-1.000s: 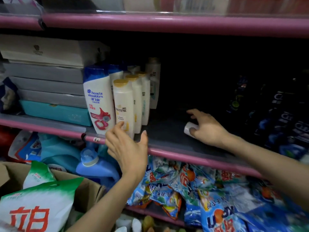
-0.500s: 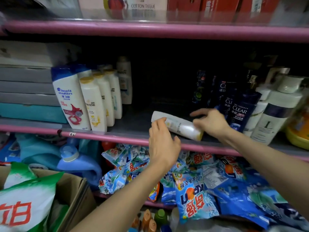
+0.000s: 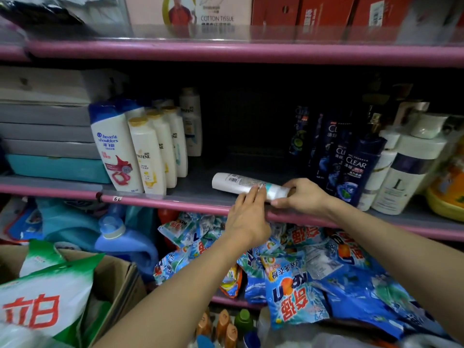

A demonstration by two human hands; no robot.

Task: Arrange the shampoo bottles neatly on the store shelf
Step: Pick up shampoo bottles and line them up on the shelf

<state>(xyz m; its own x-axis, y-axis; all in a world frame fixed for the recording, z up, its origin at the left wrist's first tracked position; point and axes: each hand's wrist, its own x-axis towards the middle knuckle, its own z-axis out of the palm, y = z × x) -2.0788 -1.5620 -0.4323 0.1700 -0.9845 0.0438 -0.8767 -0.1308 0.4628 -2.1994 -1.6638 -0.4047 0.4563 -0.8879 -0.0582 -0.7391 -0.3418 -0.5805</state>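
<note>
Lying bottle: a white shampoo bottle (image 3: pixel 241 184) is seen on its side on the grey middle shelf (image 3: pixel 200 177), close behind the shelf's pink front edge, its base turned toward the left end and its cap end toward the right.
Right hand: the right hand (image 3: pixel 305 197) is curled over the cap end of the lying bottle, which is gripped between thumb and fingers.
Left hand: the left hand (image 3: pixel 247 218) is raised in front of the front edge, its straightened fingertips (image 3: pixel 257 190) laid against the bottle's side near the teal band; no grip is formed.
Standing row, left: a Head & Shoulders bottle (image 3: pixel 115 149) is stood upright at the front edge toward the shelf's left end, with a file of white Pantene bottles (image 3: pixel 148 156) just beside it, running toward the back.
Standing group, right: dark blue Clear bottles (image 3: pixel 354 172) are stood upright toward the right end, just behind the right hand, with white pump bottles (image 3: pixel 399 182) beside them.
Left end: flat boxes (image 3: pixel 47 131) are stacked at the shelf's left end.
Lower shelf: blue detergent sachets (image 3: pixel 288 292) are piled beneath the front edge.
</note>
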